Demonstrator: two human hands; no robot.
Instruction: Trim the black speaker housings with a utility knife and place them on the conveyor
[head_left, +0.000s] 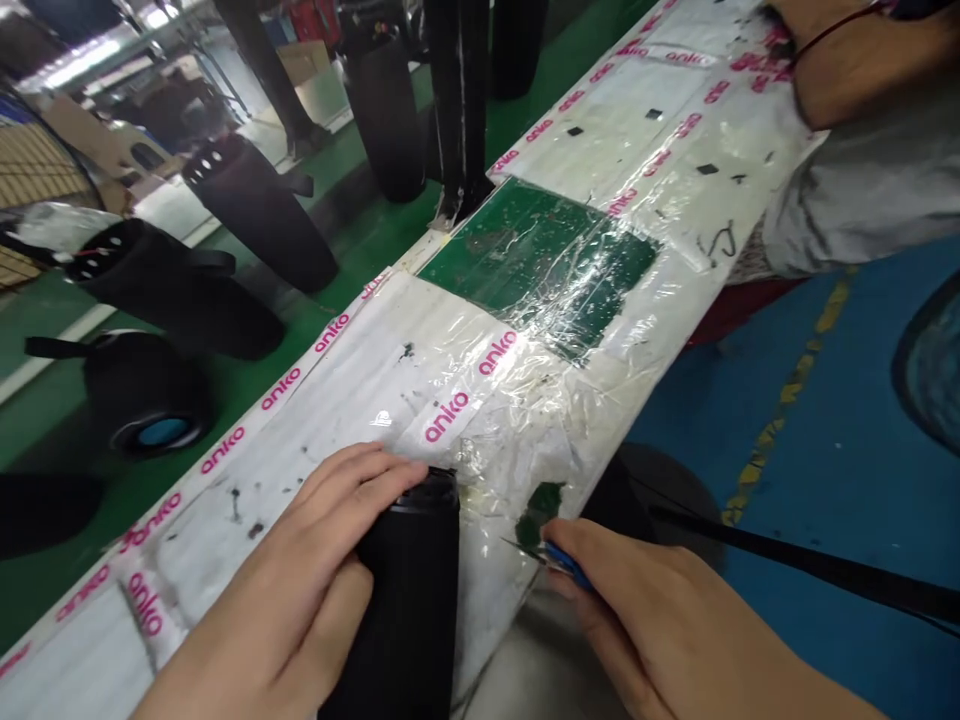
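My left hand (300, 590) lies over a black cylindrical speaker (409, 600) that rests on its side on the taped white bench (360, 380); the fingers wrap over its top end. My right hand (660, 620) is just right of it at the bench's near edge and pinches a small blue-handled tool (566, 567) whose thin metal tip points left toward the speaker. A black strap (810, 565) runs from behind my right hand off to the right.
Several black cylindrical speakers (255, 210) stand and lie on the green conveyor (352, 230) to the left. A green patch (540, 260) under clear tape sits mid-bench. Another person's arm and grey sleeve (862, 190) rest on the bench's far right end. Blue floor lies at right.
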